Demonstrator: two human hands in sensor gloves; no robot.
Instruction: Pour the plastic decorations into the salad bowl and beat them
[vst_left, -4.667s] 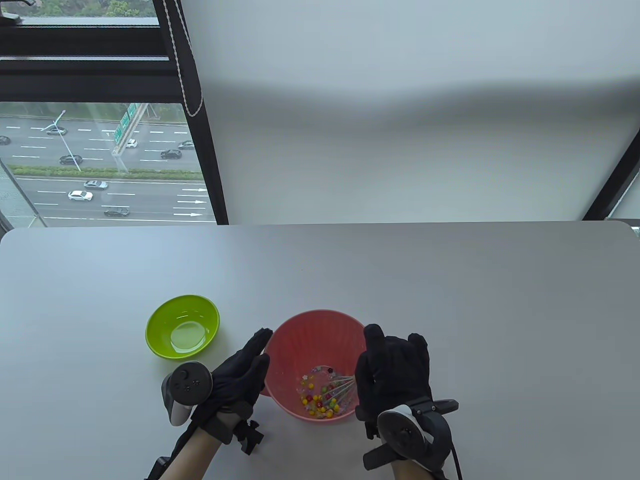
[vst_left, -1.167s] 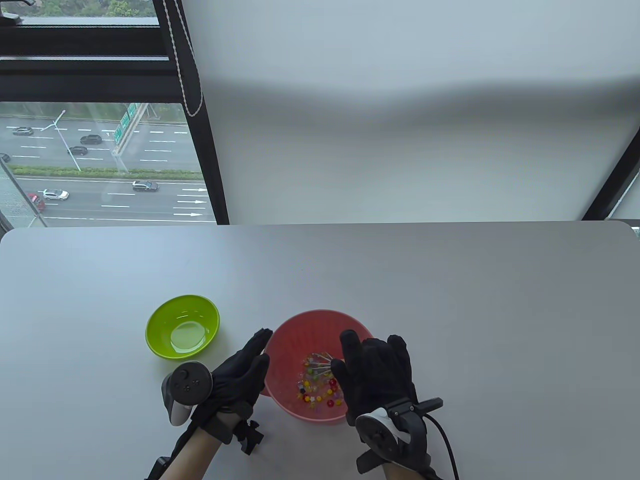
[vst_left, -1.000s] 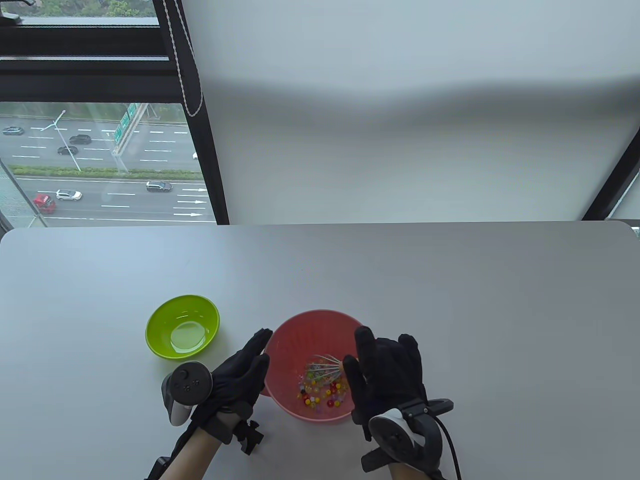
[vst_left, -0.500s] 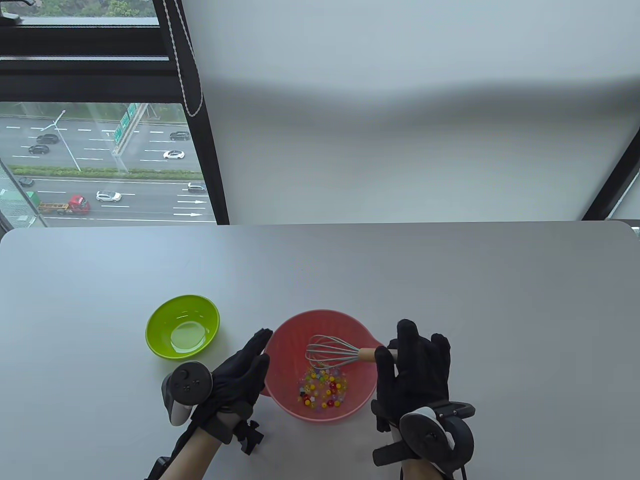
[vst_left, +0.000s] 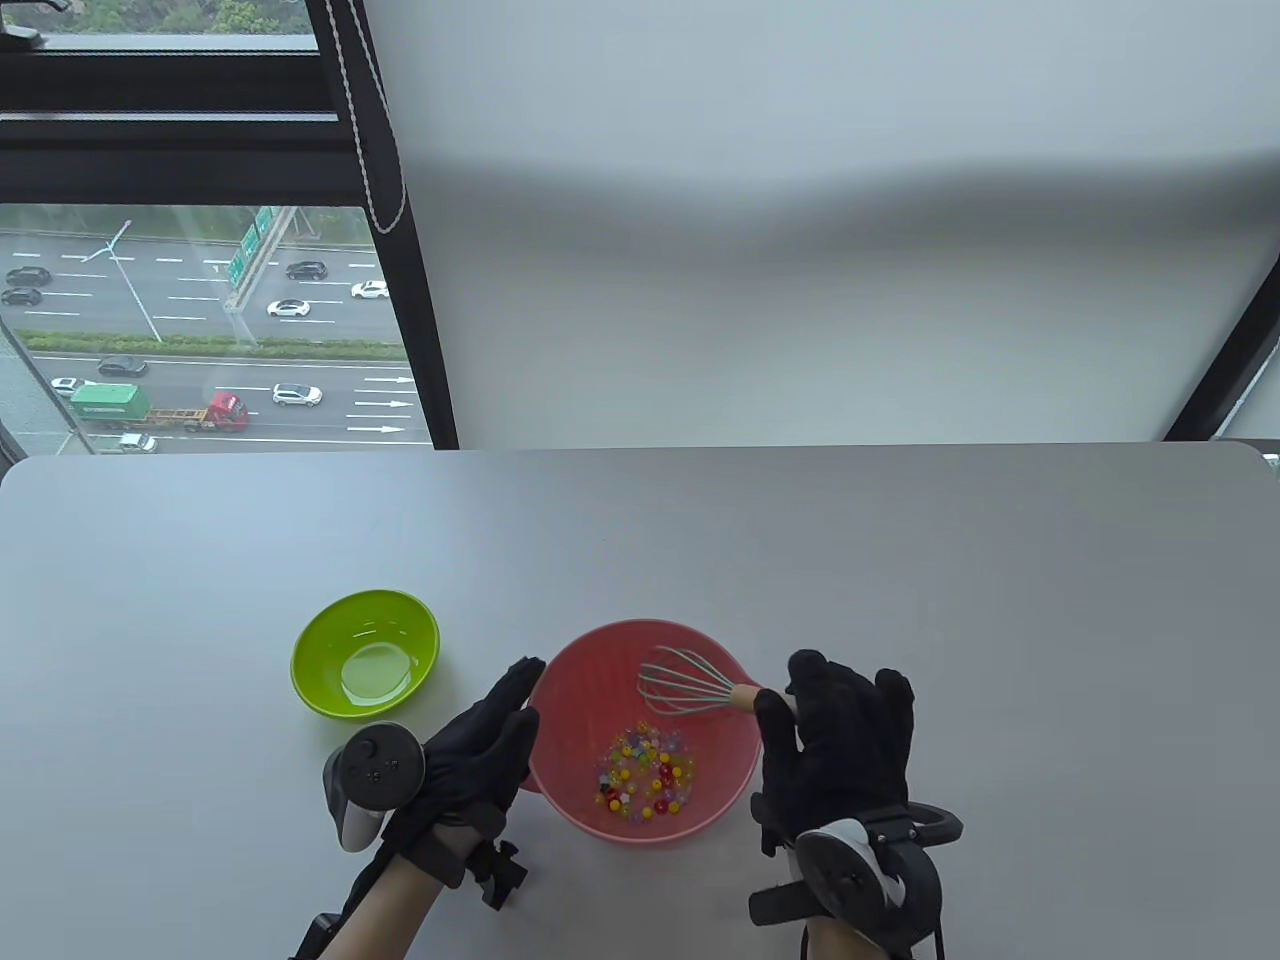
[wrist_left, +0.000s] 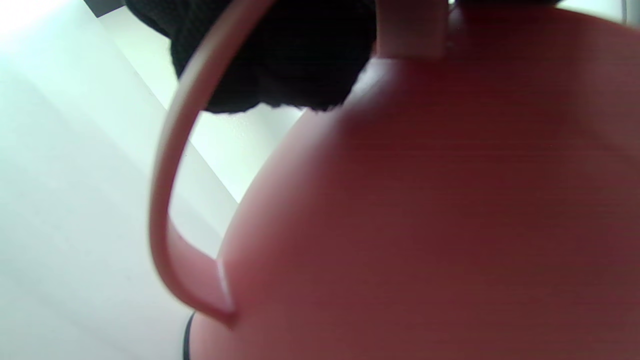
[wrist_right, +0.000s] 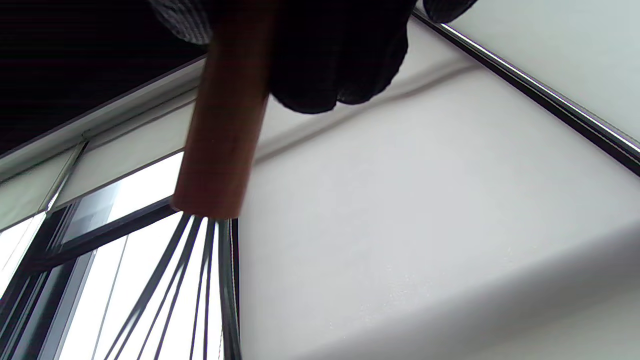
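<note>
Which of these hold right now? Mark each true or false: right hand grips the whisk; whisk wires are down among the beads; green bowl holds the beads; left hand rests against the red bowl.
1. The right hand grips the whisk: true.
2. The whisk wires are among the beads: false, they are raised above them.
3. The green bowl holds the beads: false, they lie in the red bowl.
4. The left hand rests against the red bowl: true.

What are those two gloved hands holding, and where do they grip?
The right hand grips a grey wire whisk by its wooden handle. The left hand rests flat against the red plastic bowl.
</note>
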